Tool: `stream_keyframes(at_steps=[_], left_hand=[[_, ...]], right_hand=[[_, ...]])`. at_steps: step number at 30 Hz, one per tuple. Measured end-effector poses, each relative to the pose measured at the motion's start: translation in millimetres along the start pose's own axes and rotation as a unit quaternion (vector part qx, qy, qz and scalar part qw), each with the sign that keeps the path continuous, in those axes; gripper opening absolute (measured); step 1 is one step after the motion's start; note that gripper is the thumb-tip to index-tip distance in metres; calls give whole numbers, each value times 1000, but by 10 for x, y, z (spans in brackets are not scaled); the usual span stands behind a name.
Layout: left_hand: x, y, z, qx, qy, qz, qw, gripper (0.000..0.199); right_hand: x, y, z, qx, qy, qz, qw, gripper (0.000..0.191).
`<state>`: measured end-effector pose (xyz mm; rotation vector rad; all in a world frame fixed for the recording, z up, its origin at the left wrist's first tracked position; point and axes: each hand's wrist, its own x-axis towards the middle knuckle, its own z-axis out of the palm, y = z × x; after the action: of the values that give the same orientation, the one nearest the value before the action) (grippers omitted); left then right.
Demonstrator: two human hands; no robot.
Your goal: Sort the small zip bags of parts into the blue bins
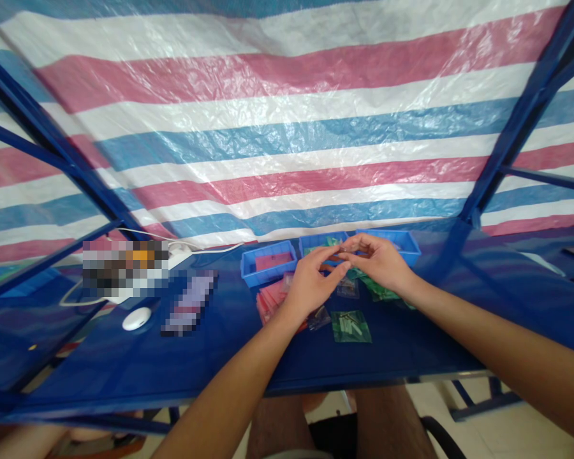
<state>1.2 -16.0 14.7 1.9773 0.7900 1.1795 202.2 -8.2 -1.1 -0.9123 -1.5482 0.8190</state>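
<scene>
My left hand [317,280] and my right hand [377,260] meet above the blue table, fingers bent and fingertips close together. Something small seems to be pinched between them, too small to make out. Under and behind the hands stand a middle blue bin [310,242] with green packets and a right blue bin [406,245]. The left blue bin [268,262] holds something pink. Pink packets [270,299] lie beside my left hand, green packets [380,292] below my right. Nearer the front edge lies a clear-green bag [351,326] with small light pieces.
A round white object [136,319] and a blurred-out flat item [191,303] lie on the left of the table [239,350]. White cables [215,250] run behind them. Blue metal posts [516,121] and a striped sheet [287,140] stand behind. A person's arm [23,440] shows at the lower left.
</scene>
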Motion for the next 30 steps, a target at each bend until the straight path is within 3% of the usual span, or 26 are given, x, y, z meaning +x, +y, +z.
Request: stream_keyframes(at_steps=[6,13,15,20,30], left_hand=[[32,-81,-50,15,60,-25,998,33],[69,-157,-59,-30,82,-48,995,28],[70,-171,-48,-63,76,-56,994,30],[54,-122,-12,-135,28,-70,988,35],[38,-27,-4,-101,-5,-57,993,28]], right_hand=[[-18,-54,28,47,-39,9,998,35],[-8,-59,37,18,14,17,1000,32],[-5,-63,34,24,23,23,999,36],[-5,-55,31,52,-31,42,997,37],[-6,-42,12,31,-42,36,998,34]])
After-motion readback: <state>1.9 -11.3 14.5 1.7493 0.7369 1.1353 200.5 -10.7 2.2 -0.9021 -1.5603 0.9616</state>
